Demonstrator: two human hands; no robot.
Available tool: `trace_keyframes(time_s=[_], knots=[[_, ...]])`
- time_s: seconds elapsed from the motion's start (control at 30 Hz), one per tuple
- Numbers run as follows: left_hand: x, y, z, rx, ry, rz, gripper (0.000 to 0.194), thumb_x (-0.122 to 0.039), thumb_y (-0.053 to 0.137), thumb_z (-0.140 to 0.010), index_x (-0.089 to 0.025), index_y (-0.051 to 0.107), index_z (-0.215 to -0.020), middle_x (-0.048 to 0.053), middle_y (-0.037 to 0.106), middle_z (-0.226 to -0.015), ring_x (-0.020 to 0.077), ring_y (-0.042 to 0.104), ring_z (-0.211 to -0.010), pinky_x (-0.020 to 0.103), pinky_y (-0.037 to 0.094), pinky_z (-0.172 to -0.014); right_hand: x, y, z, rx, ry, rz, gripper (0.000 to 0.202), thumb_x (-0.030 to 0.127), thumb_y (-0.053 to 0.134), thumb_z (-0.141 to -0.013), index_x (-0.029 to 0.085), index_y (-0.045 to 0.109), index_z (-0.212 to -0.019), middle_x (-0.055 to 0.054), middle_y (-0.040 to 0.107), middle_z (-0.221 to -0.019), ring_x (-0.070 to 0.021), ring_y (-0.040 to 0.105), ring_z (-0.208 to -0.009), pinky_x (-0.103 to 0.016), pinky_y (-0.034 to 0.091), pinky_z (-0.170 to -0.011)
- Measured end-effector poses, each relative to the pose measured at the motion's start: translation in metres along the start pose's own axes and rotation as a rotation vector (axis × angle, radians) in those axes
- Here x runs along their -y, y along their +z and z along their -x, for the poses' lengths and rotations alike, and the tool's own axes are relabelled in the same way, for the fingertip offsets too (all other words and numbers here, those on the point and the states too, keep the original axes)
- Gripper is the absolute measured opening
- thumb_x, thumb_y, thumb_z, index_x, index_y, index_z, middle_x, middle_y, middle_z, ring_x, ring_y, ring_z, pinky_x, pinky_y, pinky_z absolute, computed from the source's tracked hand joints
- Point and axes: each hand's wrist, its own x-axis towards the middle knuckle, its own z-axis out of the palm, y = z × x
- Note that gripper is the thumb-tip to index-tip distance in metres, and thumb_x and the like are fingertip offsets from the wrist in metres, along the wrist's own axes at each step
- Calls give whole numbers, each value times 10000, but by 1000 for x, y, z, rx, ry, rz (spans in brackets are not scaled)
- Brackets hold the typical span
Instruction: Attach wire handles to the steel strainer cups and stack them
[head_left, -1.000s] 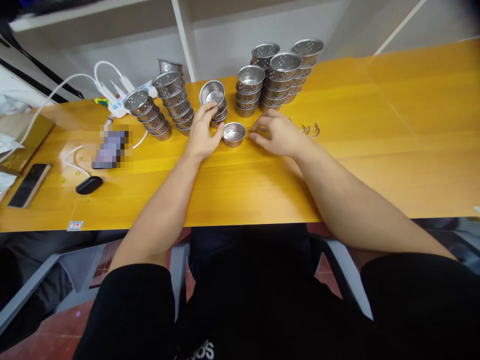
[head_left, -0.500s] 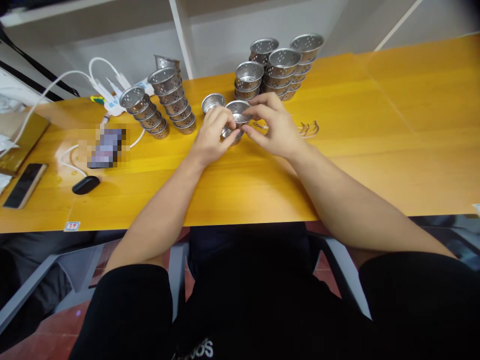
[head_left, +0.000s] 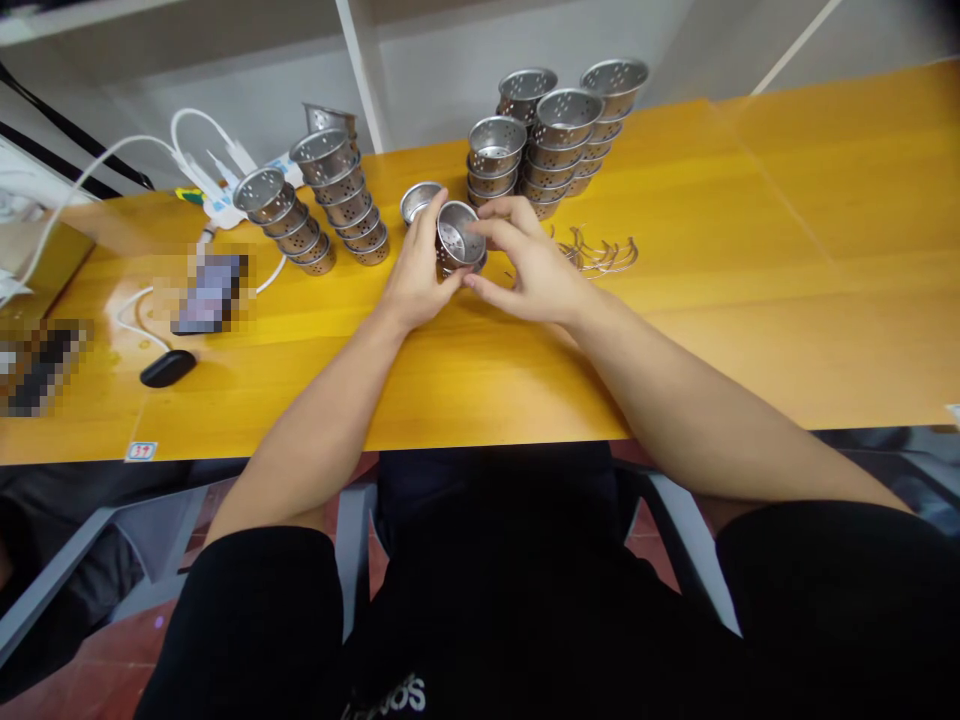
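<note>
A small perforated metal cup (head_left: 459, 236) is tilted with its mouth toward me, between my two hands. My left hand (head_left: 418, 268) is closed around its left side, the thumb along the lower edge. At the right, my right hand (head_left: 531, 262) grips the cup's rim, fingertips over the edge and thumb below. Part of another metal rim shows just under this cup, mostly hidden. Behind my left fingers stands another perforated cup (head_left: 421, 202), partly covered. Thin curved wire pieces (head_left: 600, 254) lie in a loose pile just right of my right hand.
Stacks of perforated cups (head_left: 566, 130) stand at the back right, and more leaning stacks (head_left: 337, 195) at the back left. Left of these are a power strip (head_left: 229, 205) with white cables, a blurred phone (head_left: 211, 293) and a black oval object (head_left: 168, 368) on the yellow table (head_left: 750, 330).
The cup between my hands has shifted slightly left and tipped toward me. My left fingers have straightened up along its side, and my right hand has followed leftward, uncovering more of the wire pieces.
</note>
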Motion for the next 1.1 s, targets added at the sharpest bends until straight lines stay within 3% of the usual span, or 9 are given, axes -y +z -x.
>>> trace_keyframes(time_s=[0.1, 0.23, 0.37, 0.6, 0.73, 0.87, 0.97, 1.1], knots=[[-16, -5, -2, -6, 29, -21, 1045, -905, 748, -1173, -342, 403, -1983, 187, 559, -2040, 480, 517, -1970, 668, 309, -1717, 5, 7, 0, 9, 9, 35, 910, 920, 893, -1056, 339, 781, -1748, -220, 642, -1816, -596, 563, -1776, -879, 486, -1527], [-44, -10, -5, -21, 9, -66, 841, -747, 814, -1187, -354, 561, -1886, 165, 670, -1951, 450, 622, -1904, 672, 424, -1674, 19, 8, 0, 36, 80, 137, 685, 836, 894, -1097, 367, 855, -1593, -211, 643, -1810, -575, 538, -1801, -870, 439, -1564], [-56, -14, -6, -43, -35, -68, 805, -719, 879, -1161, -366, 619, -1836, 155, 698, -1928, 454, 646, -1887, 703, 431, -1669, 28, 5, 0, 52, 109, 139, 580, 794, 921, -1092, 379, 867, -1493, -202, 666, -1789, -574, 553, -1776, -897, 410, -1563], [-49, -15, -6, -32, -36, -86, 924, -803, 856, -1154, -348, 506, -1878, 202, 652, -1950, 458, 620, -1901, 677, 422, -1666, 29, -2, -2, -75, 147, 145, 572, 868, 826, -1148, 382, 867, -1447, -191, 714, -1710, -559, 581, -1749, -877, 465, -1526], [-45, -8, -4, -73, -21, -59, 956, -783, 838, -1162, -339, 386, -1879, 219, 652, -1879, 448, 683, -1832, 670, 525, -1579, 21, -1, -4, -146, 159, 99, 631, 926, 568, -1238, 382, 844, -1401, -186, 798, -1442, -510, 747, -1488, -820, 636, -1372], [-47, -3, 2, -105, -20, 7, 882, -831, 739, -1195, -332, 400, -1838, 211, 705, -1766, 421, 805, -1668, 629, 645, -1459, 11, 6, -4, -123, 203, -31, 750, 970, 476, -1247, 389, 720, -1654, -133, 818, -1233, -431, 837, -1207, -723, 755, -1180], [-45, -5, 4, -77, -69, 30, 842, -874, 643, -1229, -377, 408, -1867, 185, 748, -1726, 396, 866, -1572, 604, 690, -1395, 13, 5, -4, -125, 223, -48, 787, 936, 615, -1211, 411, 649, -1796, -136, 838, -1325, -431, 856, -1228, -694, 773, -1150], [-32, -12, 3, -102, -55, 64, 873, -947, 501, -1242, -434, 370, -1936, 175, 721, -1818, 386, 846, -1625, 561, 712, -1367, 23, -5, -4, -61, 163, 14, 557, 831, 737, -1192, 407, 873, -1527, -175, 822, -1578, -492, 794, -1498, -734, 748, -1249]])
